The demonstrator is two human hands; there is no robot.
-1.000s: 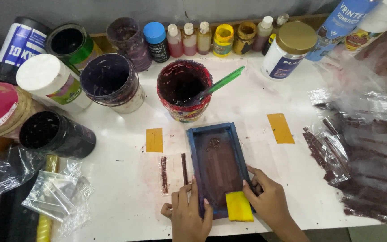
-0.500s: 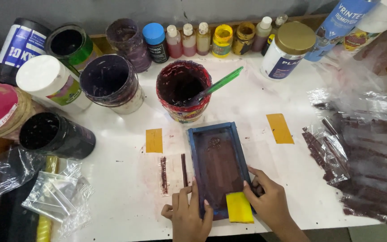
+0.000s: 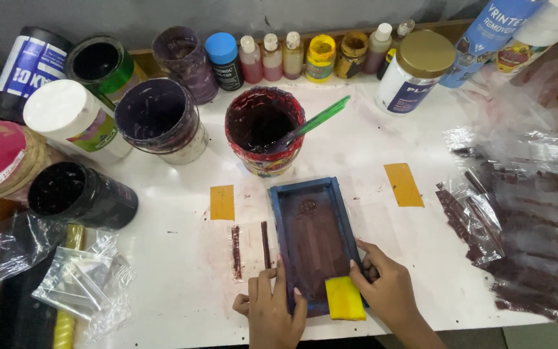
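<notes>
A small blue-framed printing screen [image 3: 314, 236] stained dark maroon lies flat on the white table [image 3: 382, 139]. My left hand [image 3: 269, 309] presses on the near left corner of the frame, fingers flat. My right hand [image 3: 389, 291] grips a yellow squeegee [image 3: 345, 298] that rests on the near end of the screen. Just left of the screen lies a small clear sleeve with two dark maroon printed strips [image 3: 250, 249].
An open red-stained ink tub [image 3: 265, 129] with a green stick [image 3: 321, 117] stands beyond the screen. Several jars, tubs and small bottles line the far and left sides. Clear printed sleeves [image 3: 524, 220] pile at the right. Loose plastic bags [image 3: 82, 281] lie at the left. Two yellow tape marks flank the screen.
</notes>
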